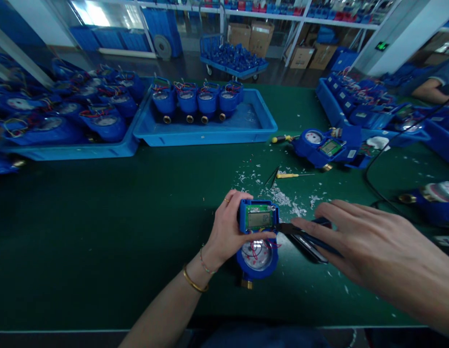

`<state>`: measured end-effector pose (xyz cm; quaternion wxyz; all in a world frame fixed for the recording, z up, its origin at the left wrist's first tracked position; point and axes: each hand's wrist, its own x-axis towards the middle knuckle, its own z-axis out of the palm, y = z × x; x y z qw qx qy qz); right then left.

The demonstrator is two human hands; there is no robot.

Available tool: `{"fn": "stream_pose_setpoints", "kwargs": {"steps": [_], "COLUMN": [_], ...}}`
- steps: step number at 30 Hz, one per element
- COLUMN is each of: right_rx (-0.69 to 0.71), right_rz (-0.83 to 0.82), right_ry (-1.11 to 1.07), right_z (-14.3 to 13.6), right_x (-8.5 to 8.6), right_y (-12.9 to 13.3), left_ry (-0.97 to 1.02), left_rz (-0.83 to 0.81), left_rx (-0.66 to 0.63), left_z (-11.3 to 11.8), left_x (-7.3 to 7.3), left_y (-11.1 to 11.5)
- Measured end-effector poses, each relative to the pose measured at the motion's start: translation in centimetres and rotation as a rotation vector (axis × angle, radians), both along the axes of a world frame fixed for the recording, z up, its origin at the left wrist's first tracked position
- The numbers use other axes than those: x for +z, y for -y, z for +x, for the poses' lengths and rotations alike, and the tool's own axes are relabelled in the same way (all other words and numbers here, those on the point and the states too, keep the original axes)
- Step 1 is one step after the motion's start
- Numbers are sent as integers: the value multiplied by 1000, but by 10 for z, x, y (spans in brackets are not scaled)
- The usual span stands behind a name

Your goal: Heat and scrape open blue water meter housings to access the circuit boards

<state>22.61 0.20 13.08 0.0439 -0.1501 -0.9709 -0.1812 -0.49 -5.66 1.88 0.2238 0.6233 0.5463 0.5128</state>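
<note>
A blue water meter [258,258] lies on the green bench, its round dial toward me and its box of electronics uncovered. Inside that box a green circuit board with a small display [259,220] shows. My left hand [227,227] grips the box from the left, its thumb across the lower edge. Red wires loop over the dial. Closed around a pair of pliers [287,228] is my right hand [354,237]. The dark jaws touch or nearly touch the box's lower right corner; whether they pinch a wire is too small to tell. A dark shiny object [311,249] shows beneath the pliers.
Beyond the hands lie white scraps [282,195], a yellow-handled screwdriver [287,176] and black tweezers [272,177]. An opened meter [314,145] lies back right. Blue trays of meters [206,137] line the far side. A black cable [369,169] crosses the right; a co-worker's arm [429,91] shows there.
</note>
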Motion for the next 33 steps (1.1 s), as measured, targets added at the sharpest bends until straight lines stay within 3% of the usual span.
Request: {"fn": "stream_pose_setpoints", "kwargs": {"steps": [7, 13, 17, 23, 27, 33], "right_rx": [15, -13, -58, -160, -102, 3], "right_rz": [161, 200, 153, 113, -2, 32], "right_ry": [-3, 56, 17, -42, -104, -63], "right_z": [-2, 8, 15, 19, 14, 3], "right_x": [2, -13, -19, -12, -9, -1], "right_y": [23, 39, 33, 14, 7, 1], "left_ry": [5, 75, 126, 124, 114, 73], "left_rz": [4, -48, -84, -85, -82, -41], "left_rx": [18, 86, 109, 73, 66, 37], "left_z": [2, -1, -4, -3, -2, -1], "left_x": [-1, -1, -2, -2, 0, 1], "left_y": [1, 0, 0, 0, 0, 1]}}
